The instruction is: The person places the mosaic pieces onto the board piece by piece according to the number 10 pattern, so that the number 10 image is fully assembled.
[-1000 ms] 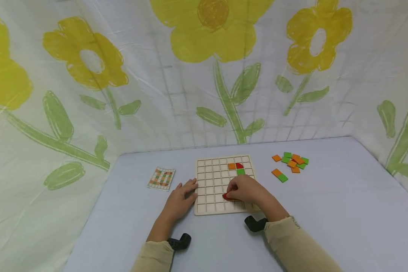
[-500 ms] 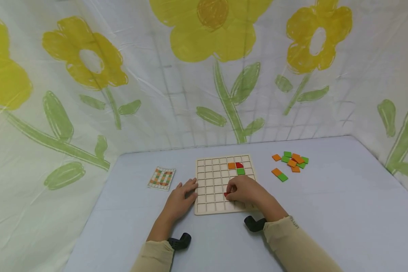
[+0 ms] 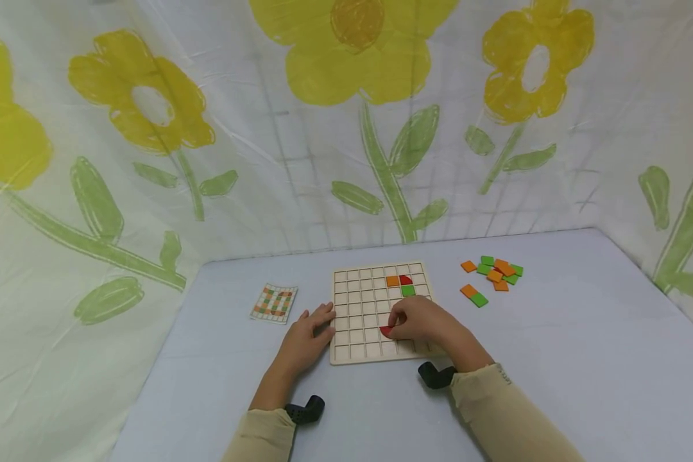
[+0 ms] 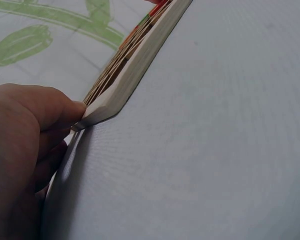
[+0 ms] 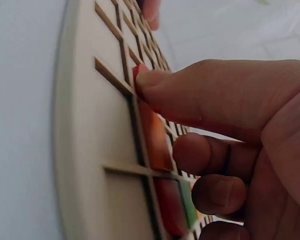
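The right hand (image 3: 424,324) rests on the near part of the wooden grid board (image 3: 358,311), its fingers curled and its thumb and fingertips pinching a red piece (image 3: 386,331) that sits in one of the board's squares, in the second row from the near edge, a little right of the middle. In the right wrist view the thumb (image 5: 200,95) presses on the edge of the red piece (image 5: 140,72) right at a groove of the board (image 5: 85,150), with more coloured tiles under the curled fingers (their shapes are hard to tell from so close).

The left hand (image 3: 306,337) lies flat on the table (image 3: 554,359) at the left edge of the board, fingers relaxed and straight, the fingertips touching the board's side. The left wrist view shows a fingertip (image 4: 72,110) against the corner of the board (image 4: 135,70), holding nothing.

Farther up the board, near its far right corner, an orange tile (image 3: 393,281) and a red tile (image 3: 406,280) sit side by side, with a green tile (image 3: 408,290) in the square just below the red one.

To the right of the board, well apart from it, lies a loose heap of orange and green tiles (image 3: 496,274). A small pattern card (image 3: 274,303) lies to the left of the board, near the left hand but not touching it
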`<state>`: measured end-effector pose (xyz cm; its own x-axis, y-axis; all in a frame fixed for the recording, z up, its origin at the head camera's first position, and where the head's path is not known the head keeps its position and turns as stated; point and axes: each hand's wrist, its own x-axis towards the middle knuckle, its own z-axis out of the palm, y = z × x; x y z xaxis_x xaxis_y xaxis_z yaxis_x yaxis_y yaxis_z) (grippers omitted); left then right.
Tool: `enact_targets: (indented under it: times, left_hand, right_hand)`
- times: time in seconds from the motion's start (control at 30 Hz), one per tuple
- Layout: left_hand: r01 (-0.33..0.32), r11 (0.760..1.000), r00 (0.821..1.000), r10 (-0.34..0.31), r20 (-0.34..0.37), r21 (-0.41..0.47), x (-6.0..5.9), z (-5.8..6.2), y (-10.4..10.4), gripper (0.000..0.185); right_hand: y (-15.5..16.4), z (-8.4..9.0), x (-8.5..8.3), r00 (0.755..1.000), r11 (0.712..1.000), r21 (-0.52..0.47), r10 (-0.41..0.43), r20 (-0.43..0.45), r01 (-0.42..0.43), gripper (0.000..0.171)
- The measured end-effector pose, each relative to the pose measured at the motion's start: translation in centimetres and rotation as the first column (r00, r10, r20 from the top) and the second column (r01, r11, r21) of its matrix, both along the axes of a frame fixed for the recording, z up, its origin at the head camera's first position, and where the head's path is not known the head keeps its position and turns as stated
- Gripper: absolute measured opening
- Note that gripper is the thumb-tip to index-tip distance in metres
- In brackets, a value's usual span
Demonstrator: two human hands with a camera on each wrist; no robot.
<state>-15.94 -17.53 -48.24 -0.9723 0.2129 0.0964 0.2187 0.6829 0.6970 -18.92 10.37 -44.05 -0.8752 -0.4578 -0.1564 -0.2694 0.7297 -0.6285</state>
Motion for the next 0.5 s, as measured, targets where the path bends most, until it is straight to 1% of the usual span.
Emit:
enact_targets:
  times: [0.1,0.2,0.3,0.37,0.43,0.5]
  left_hand:
    - [-0.001,1.000,1.000,0.001,-0.003,0.000,0.0,-0.1,0.0,0.039]
    - [0.001,1.000,1.000,-0.001,-0.008,0.004,0.0,-0.1,0.0,0.039]
    - [0.006,1.000,1.000,-0.006,-0.014,0.006,0.0,-0.1,0.0,0.039]
    - [0.007,1.000,1.000,-0.007,-0.014,0.003,0.0,-0.2,0.0,0.039]
    - [0.005,1.000,1.000,-0.005,-0.006,-0.001,0.0,-0.2,-0.1,0.039]
    - [0.002,1.000,1.000,-0.002,-0.003,0.000,0.0,-0.3,-0.1,0.039]
  right_hand:
    - [1.4,0.2,-0.6,1.000,1.000,-0.009,-0.029,0.001,0.029,0.004]
    - [3.5,0.6,-1.3,0.993,0.993,-0.007,-0.116,-0.001,0.116,0.008]
    - [6.2,0.9,-2.0,0.973,0.973,0.037,-0.229,0.002,0.229,0.017]
    - [8.0,1.1,-2.1,0.958,0.956,0.072,-0.286,-0.001,0.285,0.024]
    - [9.7,1.2,-2.2,0.946,0.941,0.097,-0.324,-0.002,0.323,0.030]
    - [11.1,1.2,-2.2,0.938,0.933,0.103,-0.346,0.002,0.344,0.034]
